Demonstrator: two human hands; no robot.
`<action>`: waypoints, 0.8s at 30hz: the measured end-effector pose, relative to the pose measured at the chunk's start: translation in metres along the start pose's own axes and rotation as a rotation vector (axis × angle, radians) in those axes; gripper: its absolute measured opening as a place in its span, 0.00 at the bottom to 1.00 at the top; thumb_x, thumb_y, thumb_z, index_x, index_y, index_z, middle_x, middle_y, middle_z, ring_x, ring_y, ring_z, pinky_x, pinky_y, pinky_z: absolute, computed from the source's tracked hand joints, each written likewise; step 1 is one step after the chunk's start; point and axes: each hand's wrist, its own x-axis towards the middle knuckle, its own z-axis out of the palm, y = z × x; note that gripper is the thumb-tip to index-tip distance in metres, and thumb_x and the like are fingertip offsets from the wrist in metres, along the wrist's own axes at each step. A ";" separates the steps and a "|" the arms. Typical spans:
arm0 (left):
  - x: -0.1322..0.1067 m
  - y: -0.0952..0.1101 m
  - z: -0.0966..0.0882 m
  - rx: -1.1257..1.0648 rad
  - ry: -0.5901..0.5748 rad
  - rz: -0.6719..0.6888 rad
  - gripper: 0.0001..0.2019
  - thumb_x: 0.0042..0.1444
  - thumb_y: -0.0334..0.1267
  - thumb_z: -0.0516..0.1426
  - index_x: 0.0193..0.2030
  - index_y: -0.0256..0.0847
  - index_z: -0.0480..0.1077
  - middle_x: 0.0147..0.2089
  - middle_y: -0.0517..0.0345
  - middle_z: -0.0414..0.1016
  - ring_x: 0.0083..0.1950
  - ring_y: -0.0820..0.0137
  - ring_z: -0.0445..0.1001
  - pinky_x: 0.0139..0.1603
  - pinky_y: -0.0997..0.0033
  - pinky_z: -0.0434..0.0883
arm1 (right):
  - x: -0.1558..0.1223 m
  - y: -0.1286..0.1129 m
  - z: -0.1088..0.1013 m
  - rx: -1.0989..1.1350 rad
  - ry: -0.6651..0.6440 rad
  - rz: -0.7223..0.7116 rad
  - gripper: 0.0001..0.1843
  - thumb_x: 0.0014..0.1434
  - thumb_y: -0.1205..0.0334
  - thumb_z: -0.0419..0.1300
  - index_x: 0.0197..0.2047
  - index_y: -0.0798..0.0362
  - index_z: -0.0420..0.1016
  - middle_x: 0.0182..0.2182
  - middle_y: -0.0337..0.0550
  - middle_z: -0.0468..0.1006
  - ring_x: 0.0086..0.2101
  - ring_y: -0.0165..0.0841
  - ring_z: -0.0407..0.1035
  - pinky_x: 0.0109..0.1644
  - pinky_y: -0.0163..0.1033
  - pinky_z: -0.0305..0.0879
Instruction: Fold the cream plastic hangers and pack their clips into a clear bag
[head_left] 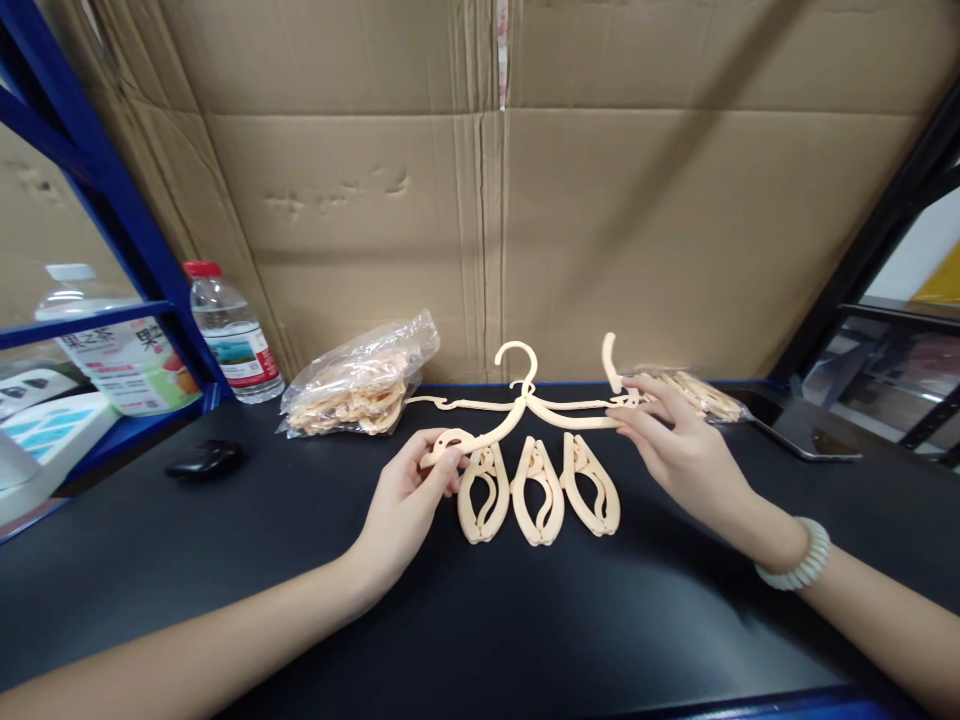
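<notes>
Hanger [527, 392], unfolded — fingers of left hand [409, 492] and right hand [686, 455] pinching opposite arm ends — best held level, clear of folded hangers [534, 462] on the near side.

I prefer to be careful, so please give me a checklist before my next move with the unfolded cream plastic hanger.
1. Left hand on the left end of the unfolded cream plastic hanger: ok.
2. Right hand at its right end: ok.
3. Curved hook pointing up: ok.
4. Central joint locked: cannot tell, too small.
5. Smooth black tabletop between the hands clear: not ok; three folded cream plastic hangers lie there.
6. Black computer mouse apart from both hands: ok.
</notes>
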 end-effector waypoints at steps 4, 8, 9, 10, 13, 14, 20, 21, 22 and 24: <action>0.000 -0.001 0.000 -0.005 -0.011 0.005 0.12 0.59 0.45 0.58 0.42 0.38 0.69 0.33 0.59 0.72 0.29 0.74 0.67 0.34 0.73 0.67 | 0.001 -0.001 0.002 0.213 0.077 0.098 0.09 0.66 0.67 0.54 0.47 0.51 0.72 0.57 0.50 0.69 0.54 0.45 0.67 0.59 0.54 0.64; 0.000 -0.001 0.000 -0.015 -0.007 -0.002 0.12 0.59 0.45 0.58 0.43 0.38 0.69 0.33 0.60 0.72 0.30 0.74 0.66 0.34 0.74 0.68 | 0.002 0.004 0.005 0.585 0.035 0.349 0.12 0.60 0.59 0.62 0.47 0.51 0.73 0.46 0.48 0.77 0.41 0.41 0.75 0.50 0.51 0.73; -0.001 0.000 0.000 -0.024 -0.001 -0.003 0.12 0.59 0.44 0.58 0.43 0.38 0.69 0.33 0.60 0.72 0.30 0.74 0.67 0.34 0.74 0.68 | 0.002 0.006 0.006 0.675 0.018 0.393 0.13 0.59 0.57 0.63 0.47 0.51 0.74 0.43 0.48 0.78 0.40 0.40 0.76 0.49 0.50 0.74; -0.001 0.000 0.000 -0.039 0.009 -0.003 0.12 0.58 0.44 0.59 0.42 0.38 0.69 0.33 0.60 0.72 0.30 0.74 0.67 0.34 0.74 0.68 | 0.002 0.007 0.006 0.751 0.003 0.422 0.14 0.58 0.55 0.64 0.46 0.52 0.74 0.42 0.48 0.78 0.41 0.40 0.75 0.50 0.49 0.74; -0.001 0.000 -0.001 -0.110 0.066 0.016 0.12 0.56 0.43 0.61 0.41 0.37 0.70 0.31 0.60 0.71 0.29 0.74 0.66 0.34 0.74 0.68 | 0.004 0.010 0.006 0.907 -0.033 0.486 0.16 0.57 0.52 0.65 0.45 0.52 0.76 0.43 0.48 0.78 0.41 0.39 0.75 0.51 0.48 0.73; -0.001 0.000 -0.002 -0.133 0.090 0.027 0.12 0.55 0.42 0.61 0.42 0.38 0.70 0.31 0.60 0.71 0.29 0.74 0.66 0.34 0.74 0.68 | 0.004 0.010 0.005 0.950 -0.039 0.510 0.16 0.58 0.52 0.65 0.46 0.52 0.76 0.43 0.48 0.78 0.41 0.38 0.74 0.51 0.48 0.73; -0.005 0.005 -0.002 -0.139 0.092 0.059 0.15 0.54 0.42 0.63 0.46 0.42 0.68 0.35 0.60 0.71 0.33 0.72 0.70 0.34 0.75 0.70 | 0.006 0.002 0.003 1.214 -0.050 0.605 0.15 0.58 0.52 0.65 0.46 0.50 0.74 0.42 0.46 0.77 0.43 0.36 0.73 0.51 0.44 0.72; -0.006 0.007 0.000 -0.130 0.064 0.057 0.14 0.54 0.42 0.63 0.46 0.42 0.68 0.34 0.61 0.71 0.33 0.72 0.70 0.34 0.75 0.70 | 0.007 -0.001 0.003 1.235 -0.046 0.621 0.16 0.58 0.52 0.65 0.47 0.49 0.73 0.41 0.46 0.77 0.42 0.36 0.73 0.49 0.43 0.73; -0.008 0.009 0.001 -0.122 0.028 0.052 0.14 0.55 0.43 0.62 0.46 0.42 0.68 0.33 0.61 0.70 0.32 0.72 0.70 0.34 0.74 0.70 | 0.007 -0.004 0.003 1.253 -0.037 0.638 0.17 0.57 0.52 0.65 0.47 0.49 0.71 0.39 0.45 0.77 0.41 0.36 0.74 0.47 0.43 0.74; -0.012 0.014 0.004 -0.101 -0.062 0.038 0.15 0.55 0.43 0.62 0.46 0.41 0.67 0.32 0.61 0.70 0.32 0.72 0.70 0.33 0.74 0.69 | 0.008 -0.012 0.003 1.286 -0.028 0.664 0.18 0.57 0.52 0.66 0.45 0.49 0.67 0.35 0.43 0.77 0.36 0.34 0.74 0.43 0.41 0.74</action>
